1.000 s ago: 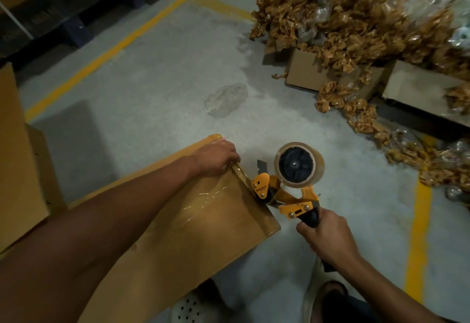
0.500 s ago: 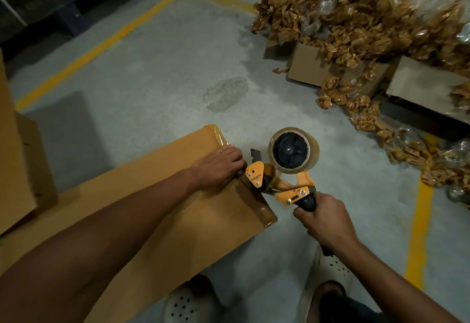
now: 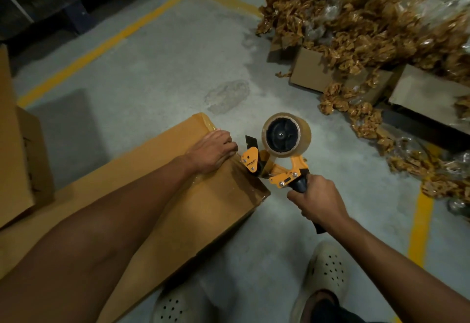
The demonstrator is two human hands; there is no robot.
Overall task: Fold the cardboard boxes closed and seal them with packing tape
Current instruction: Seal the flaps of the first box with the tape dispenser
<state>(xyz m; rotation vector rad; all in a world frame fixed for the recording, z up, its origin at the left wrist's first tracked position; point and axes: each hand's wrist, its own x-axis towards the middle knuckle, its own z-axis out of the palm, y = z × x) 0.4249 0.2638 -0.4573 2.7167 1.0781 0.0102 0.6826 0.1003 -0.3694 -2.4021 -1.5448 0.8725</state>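
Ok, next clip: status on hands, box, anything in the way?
Left hand grips cardboard box end edge. Right hand grips tape dispenser, its head against that edge. Box closed, tape along its end. Nothing blocking.

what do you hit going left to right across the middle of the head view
side box → left hand → tape gun → right hand → yellow line
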